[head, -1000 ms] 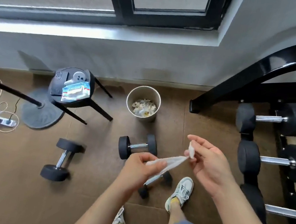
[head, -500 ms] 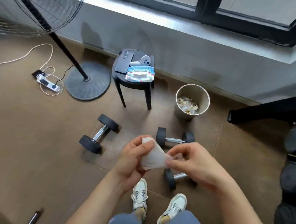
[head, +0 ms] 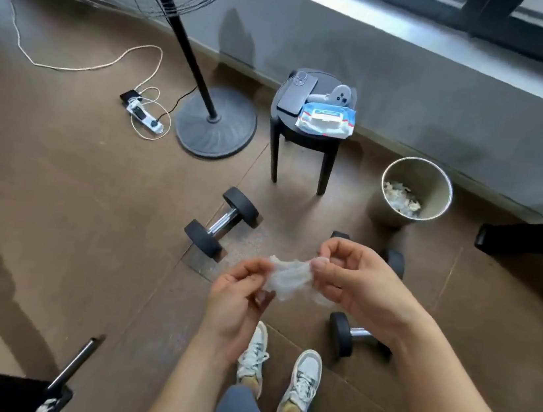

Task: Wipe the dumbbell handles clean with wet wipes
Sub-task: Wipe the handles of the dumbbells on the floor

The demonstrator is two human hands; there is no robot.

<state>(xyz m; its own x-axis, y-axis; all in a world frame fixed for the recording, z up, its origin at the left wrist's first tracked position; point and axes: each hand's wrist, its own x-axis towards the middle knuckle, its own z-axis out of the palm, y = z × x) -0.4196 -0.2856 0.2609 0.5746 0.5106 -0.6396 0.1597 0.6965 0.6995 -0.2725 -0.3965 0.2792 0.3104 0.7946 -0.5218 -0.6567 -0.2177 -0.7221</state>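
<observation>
A crumpled white wet wipe [head: 289, 279] is stretched between my two hands at chest height. My left hand [head: 238, 300] pinches its left end and my right hand [head: 355, 281] pinches its right end. On the brown floor below lie three black dumbbells with chrome handles: one [head: 222, 225] left of my hands, one [head: 349, 335] under my right wrist, and one [head: 394, 260] mostly hidden behind my right hand. A blue pack of wet wipes [head: 326, 119] lies on the black stool [head: 301, 140].
A metal bin [head: 415, 192] holding used wipes stands right of the stool. A floor fan's round base [head: 215, 122] and pole, a power strip [head: 144, 114] with cables, and a phone and controller on the stool are nearby. A black rack foot [head: 532, 236] is at right.
The view has swung left and down, so the fan and stool moved toward the centre. My hands have pulled the wipe further apart and spread it.
</observation>
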